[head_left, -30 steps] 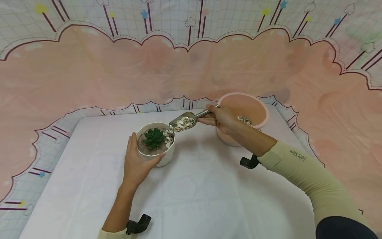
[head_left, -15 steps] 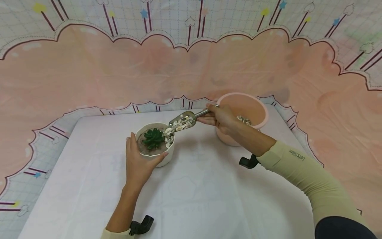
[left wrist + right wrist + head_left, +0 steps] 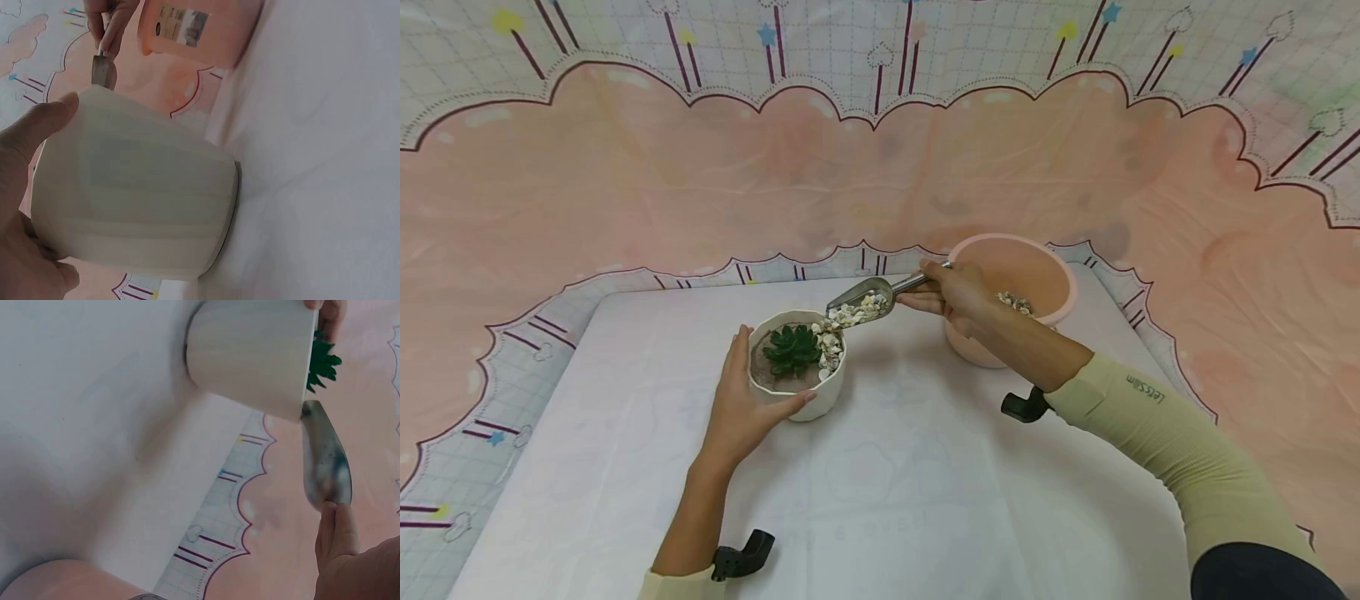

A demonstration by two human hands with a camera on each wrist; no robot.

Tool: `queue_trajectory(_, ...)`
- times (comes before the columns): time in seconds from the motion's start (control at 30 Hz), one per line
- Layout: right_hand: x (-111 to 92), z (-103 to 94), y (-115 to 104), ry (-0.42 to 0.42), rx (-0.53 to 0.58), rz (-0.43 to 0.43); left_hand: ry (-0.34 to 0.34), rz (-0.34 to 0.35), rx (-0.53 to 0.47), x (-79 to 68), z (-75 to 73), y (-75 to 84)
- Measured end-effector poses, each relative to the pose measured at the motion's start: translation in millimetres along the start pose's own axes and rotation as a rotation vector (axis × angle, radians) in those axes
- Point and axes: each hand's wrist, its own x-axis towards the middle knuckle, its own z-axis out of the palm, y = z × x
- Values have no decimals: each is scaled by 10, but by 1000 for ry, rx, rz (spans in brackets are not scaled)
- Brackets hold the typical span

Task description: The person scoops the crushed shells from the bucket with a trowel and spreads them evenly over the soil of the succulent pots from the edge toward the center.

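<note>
My left hand (image 3: 741,417) grips a white flower pot (image 3: 823,402) near its rim, thumb on the near side and fingers on the left side. Inside it sits a green succulent (image 3: 792,350) in greyish soil, with pale pebbles (image 3: 830,354) along the right side. A metal scoop (image 3: 328,459) is held by its handle in my right hand (image 3: 958,296). The scoop's tip is right at the pot's rim, tilted down toward it, with more pebbles in its bowl. In the left wrist view, the faceted pot wall hides the plant.
Behind my right hand stands a pink bucket (image 3: 985,250) with pebbles at its bottom; my forearm partly covers it. A white cloth (image 3: 925,517) covers the tabletop. A patterned backdrop (image 3: 820,183) rises past the far edge.
The pot and my left hand have shifted slightly to the right. Pebbles have slid toward the scoop's tip and into the pot. My right hand is nearly still.
</note>
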Motion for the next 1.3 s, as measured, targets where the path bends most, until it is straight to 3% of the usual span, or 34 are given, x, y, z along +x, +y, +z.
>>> queue_trajectory(0.13, 0, 1, 3, -3, 4, -6, 12, -12, -20, -42, 47, 63)
queue_trajectory(0.4, -5, 16, -8, 8, 6, -15, 168, -36, 29, -92, 226, 152)
queue_trajectory(0.53, -8, 28, -16, 11, 13, -12, 198, -25, 41, -75, 236, 116)
queue_trajectory(1.07, 2, 53, -35, 22, 22, -12, 61, 17, -24, -9, 76, 61)
queue_trajectory(1.3, -24, 66, -36, 16, 11, -31, 109, -36, -14, -60, 119, 161)
